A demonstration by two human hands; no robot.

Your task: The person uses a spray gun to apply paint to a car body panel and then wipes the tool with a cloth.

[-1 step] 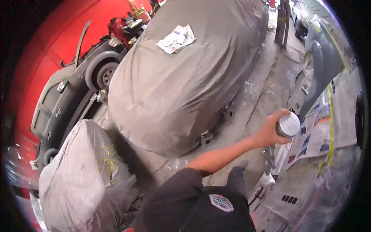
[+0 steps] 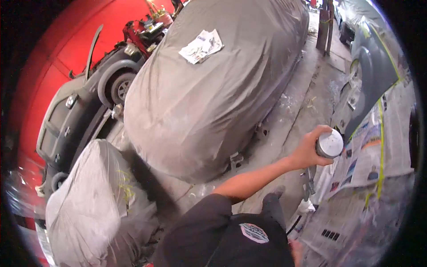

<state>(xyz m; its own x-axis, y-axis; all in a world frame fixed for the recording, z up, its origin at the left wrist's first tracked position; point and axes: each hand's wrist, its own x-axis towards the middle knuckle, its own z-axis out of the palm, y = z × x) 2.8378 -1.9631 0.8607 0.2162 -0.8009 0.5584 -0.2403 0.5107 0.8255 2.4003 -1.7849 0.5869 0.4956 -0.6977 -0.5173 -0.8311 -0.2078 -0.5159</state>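
My left arm reaches across to the right. My left hand is closed round the side of a dark round cup with a whitish lid, its top turned up toward me. Just below that hand shows a grey metal part, like the body of a spray gun. Whether it is joined to the cup cannot be made out. A white piece sits under the metal part, near a dark hose. Only a sliver of skin from my right arm shows at the lower edge; my right hand does not appear.
Beside the cup, a grey car panel is masked with newspaper and yellow tape. A covered car fills the middle, folded newspaper on top. At left stand another covered object and a dark vehicle near a red wall.
My left hand and the lidded cup have shifted very slightly left, and the lid's tilt differs a little. The grip stays the same. The whole view has moved a touch.
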